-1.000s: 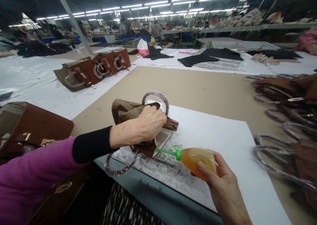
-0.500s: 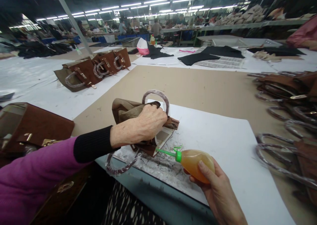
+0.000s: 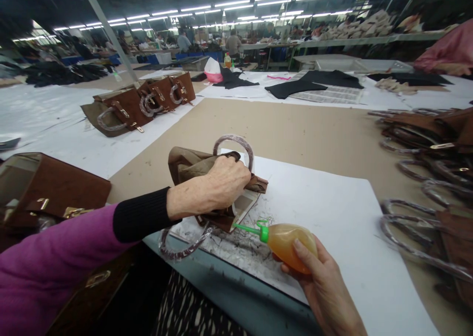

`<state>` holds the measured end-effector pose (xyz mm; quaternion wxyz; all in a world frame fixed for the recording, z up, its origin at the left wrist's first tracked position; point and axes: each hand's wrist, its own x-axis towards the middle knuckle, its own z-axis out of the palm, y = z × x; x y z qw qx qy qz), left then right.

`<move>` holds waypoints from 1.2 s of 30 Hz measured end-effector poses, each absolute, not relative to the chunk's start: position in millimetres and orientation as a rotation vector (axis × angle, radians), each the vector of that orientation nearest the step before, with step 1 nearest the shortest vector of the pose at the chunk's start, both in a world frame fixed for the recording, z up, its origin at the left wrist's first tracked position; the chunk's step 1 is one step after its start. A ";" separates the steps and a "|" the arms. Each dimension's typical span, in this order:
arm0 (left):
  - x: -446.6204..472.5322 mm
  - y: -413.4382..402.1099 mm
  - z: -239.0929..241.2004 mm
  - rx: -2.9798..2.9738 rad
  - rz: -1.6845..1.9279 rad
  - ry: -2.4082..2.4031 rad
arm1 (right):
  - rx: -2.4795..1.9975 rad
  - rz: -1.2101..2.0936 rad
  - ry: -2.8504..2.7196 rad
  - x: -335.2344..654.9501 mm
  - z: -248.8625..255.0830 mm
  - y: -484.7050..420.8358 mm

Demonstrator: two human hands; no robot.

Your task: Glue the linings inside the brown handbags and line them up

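Note:
A brown handbag (image 3: 185,166) with its lining turned out lies in front of me on white paper (image 3: 325,203). My left hand (image 3: 223,181) is closed on the bag's upper edge, its fingertips hidden behind the material. One plastic-wrapped handle (image 3: 236,140) arches behind the hand, and another hangs over the near table edge. In my right hand (image 3: 318,267) is a glue bottle (image 3: 291,245), a soft amber squeeze bottle with a green cap. Its thin green nozzle (image 3: 247,228) points left, the tip at the bag's lower corner edge.
Several brown bags (image 3: 148,102) stand in a row at the back left, and one open bag (image 3: 70,183) sits at the near left. Bags with wrapped handles (image 3: 436,163) are piled at right. Black fabric pieces (image 3: 314,82) lie farther back. A co-worker's pink sleeve (image 3: 447,48) shows at far right.
The glue bottle and my right hand have shifted slightly left. My left hand keeps its hold on the bag with hardly any movement. The co-worker's arm at far right reaches farther in.

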<state>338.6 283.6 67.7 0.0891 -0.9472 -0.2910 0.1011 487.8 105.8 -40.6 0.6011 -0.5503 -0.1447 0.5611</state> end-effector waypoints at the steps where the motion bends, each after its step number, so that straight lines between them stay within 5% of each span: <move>1: 339.3 283.6 68.0 -2.812 0.318 -0.880 | -1.280 1.308 -0.346 487.0 -40.2 103.6; 21: 334.5 302.9 75.4 -2.875 0.203 -0.923 | -1.655 0.600 -1.005 520.0 -47.8 141.7; 36: 316.0 324.1 107.9 -2.898 0.102 -1.152 | -1.451 0.136 -1.194 509.3 -16.6 151.3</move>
